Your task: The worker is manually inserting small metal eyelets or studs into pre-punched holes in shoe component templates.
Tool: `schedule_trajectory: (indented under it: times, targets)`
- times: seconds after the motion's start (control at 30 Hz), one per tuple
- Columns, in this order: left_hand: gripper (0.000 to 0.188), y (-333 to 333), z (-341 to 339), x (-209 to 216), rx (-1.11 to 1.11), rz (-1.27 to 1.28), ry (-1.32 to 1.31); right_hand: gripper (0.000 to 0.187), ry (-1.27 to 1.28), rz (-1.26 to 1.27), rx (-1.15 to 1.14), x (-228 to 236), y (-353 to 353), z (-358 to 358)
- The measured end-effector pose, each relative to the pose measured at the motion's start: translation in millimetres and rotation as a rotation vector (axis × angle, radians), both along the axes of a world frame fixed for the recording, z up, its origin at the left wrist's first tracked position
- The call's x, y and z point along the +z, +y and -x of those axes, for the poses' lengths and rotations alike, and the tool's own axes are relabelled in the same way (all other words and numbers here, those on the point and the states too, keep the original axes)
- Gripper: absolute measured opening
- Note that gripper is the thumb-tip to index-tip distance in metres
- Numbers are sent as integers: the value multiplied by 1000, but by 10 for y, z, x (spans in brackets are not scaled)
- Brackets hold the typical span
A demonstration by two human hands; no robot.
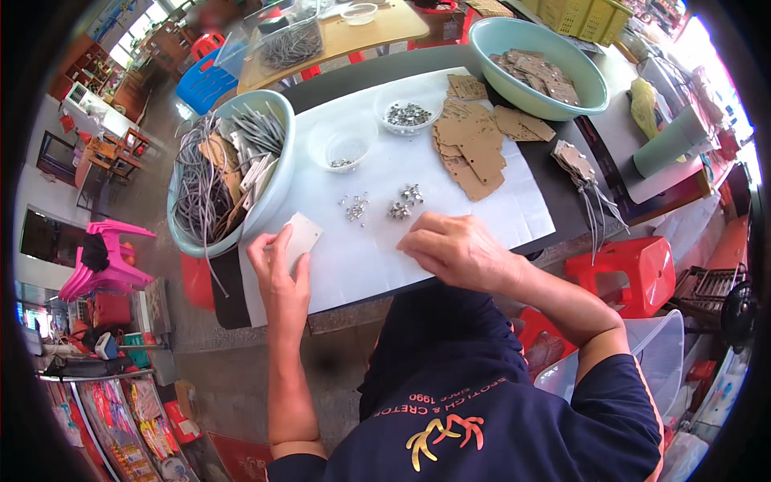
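Note:
My left hand (pixel 281 273) pinches a pale card (pixel 304 234) with small holes between thumb and fingers, just over the white sheet (pixel 361 265). My right hand (pixel 458 251) hovers by the sheet's near side, its fingertips pressed together; anything in them is too small or hidden to make out. Beyond that hand lie small piles of shiny metal fasteners (pixel 399 210), and looser ones (pixel 355 209) are scattered to their left. One clear bowl (pixel 341 138) contains a few small metal pieces. Another clear bowl (pixel 408 114) is fuller.
Brown cards (pixel 474 149) are stacked at the sheet's right. A blue-green basin (pixel 277 120) with grey cords and cards stands left; a green basin (pixel 514 90) of brown cards is at the far right. Corded cards (pixel 574 161) lie near the right edge, above a red stool (pixel 630 273).

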State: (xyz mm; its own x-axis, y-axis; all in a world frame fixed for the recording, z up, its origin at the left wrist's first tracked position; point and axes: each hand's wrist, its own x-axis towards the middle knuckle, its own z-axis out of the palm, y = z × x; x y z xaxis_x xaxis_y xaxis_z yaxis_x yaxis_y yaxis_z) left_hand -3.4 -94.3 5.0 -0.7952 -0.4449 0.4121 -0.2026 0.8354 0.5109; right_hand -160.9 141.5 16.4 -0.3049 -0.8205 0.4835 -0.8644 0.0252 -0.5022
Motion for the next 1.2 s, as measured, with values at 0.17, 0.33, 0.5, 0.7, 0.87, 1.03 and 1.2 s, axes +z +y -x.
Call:
schedule_trajectory:
  times: [0.17, 0.33, 0.5, 0.7, 0.87, 1.03, 1.2]
  targets:
    - [44, -70, -17, -61, -80, -163, 164, 10, -219, 59, 14, -17, -87, -115]
    - [43, 230, -75, 127, -145, -691, 237, 21, -682, 167, -91, 36, -289, -221]
    - [44, 414, -16, 185, -232, -763, 209, 25, -1047, 48, -44, 141, -266, -173]
    - [41, 526, 27, 237, -302, -966, 258, 20, -1269, -106, 73, 126, -172, -138]
    - [37, 493, 117, 127, -375, -1246, 387, 20, -1475, 133, -39, 146, -229, -122]
    - [33, 564, 190, 37, -466, -1227, 337, 19, -1614, 201, -100, 66, -306, -78]
    - [29, 608, 262, 11, -397, -1161, 353, 22, -1614, 229, -49, 66, -334, -153]
